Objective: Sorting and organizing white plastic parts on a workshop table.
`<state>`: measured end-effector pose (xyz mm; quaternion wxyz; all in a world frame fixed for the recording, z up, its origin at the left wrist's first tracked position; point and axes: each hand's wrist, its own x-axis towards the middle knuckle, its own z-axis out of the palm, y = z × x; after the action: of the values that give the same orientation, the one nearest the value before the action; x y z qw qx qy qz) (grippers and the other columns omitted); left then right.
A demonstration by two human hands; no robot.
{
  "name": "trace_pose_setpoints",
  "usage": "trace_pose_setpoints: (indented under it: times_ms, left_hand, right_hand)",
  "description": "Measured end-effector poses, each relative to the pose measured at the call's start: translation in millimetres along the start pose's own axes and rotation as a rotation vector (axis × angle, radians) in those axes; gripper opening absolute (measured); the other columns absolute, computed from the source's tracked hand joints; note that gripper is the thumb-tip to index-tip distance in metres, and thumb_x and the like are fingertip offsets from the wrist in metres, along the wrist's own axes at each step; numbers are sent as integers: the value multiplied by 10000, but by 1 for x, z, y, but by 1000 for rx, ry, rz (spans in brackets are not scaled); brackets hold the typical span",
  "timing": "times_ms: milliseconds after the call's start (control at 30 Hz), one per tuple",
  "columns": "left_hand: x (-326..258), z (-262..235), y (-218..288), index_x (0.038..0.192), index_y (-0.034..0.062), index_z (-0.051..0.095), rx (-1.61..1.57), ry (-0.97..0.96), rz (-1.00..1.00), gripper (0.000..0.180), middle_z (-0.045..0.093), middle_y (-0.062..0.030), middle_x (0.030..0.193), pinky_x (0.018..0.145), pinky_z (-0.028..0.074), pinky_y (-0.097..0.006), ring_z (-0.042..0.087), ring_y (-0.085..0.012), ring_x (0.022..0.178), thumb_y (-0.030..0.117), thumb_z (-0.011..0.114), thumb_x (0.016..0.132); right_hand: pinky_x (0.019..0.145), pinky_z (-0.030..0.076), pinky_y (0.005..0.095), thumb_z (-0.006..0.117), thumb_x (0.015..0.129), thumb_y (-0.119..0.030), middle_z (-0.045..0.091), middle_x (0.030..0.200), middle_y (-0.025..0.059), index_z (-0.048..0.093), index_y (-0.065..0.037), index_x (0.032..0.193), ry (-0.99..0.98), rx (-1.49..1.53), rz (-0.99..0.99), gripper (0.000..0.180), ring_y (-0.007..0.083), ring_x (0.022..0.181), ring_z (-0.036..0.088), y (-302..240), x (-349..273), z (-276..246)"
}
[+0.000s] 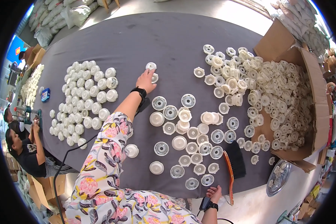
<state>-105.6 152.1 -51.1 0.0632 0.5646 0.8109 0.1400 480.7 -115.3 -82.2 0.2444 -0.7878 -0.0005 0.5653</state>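
Note:
My left hand [146,81] reaches far over the table, its fingertips closed on a white round plastic cap [151,66]. A second white cap [155,78] lies beside its thumb. By the near table edge is my right hand [214,192], fingers loosely curled and apart, with nothing visible in them. Between the hands lie clear ringed discs [170,112], larger white domed caps [179,143] and small white lobed caps [192,148]. Some of these rest on one another. To the left, several white domed caps [89,84] form a wide group.
A tipped cardboard box [317,108] at right spills many lobed caps onto the grey table [138,33]. A black-bristled brush [234,160] with an orange handle lies near the front edge, and a metal tray [279,178] stands lower right. A co-worker [30,153] is at left; a black cable [59,168] crosses there.

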Motion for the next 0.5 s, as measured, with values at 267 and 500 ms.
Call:
trace_pose_setpoints:
  times_ms: [267, 500]
  left_hand:
    - [7, -13, 33, 1192, 157, 505, 92, -223, -34, 557, 546, -83, 1163, 903, 443, -427, 540, -315, 1004, 208, 702, 674]
    - [-54, -22, 64, 1086, -2, 488, -1202, -245, -256, 511, 586, -76, 949, 768, 487, -276, 574, -116, 865, 184, 768, 702]
  right_hand:
    - [329, 399, 311, 415, 848, -503, 606, 577, 136, 568, -3, 723, 18, -18, 27, 538, 230, 367, 519, -5, -4, 1]
    - [333, 391, 310, 413, 849, -494, 604, 574, 130, 564, -12, 720, -19, -12, 23, 521, 223, 362, 508, -4, -3, 3]
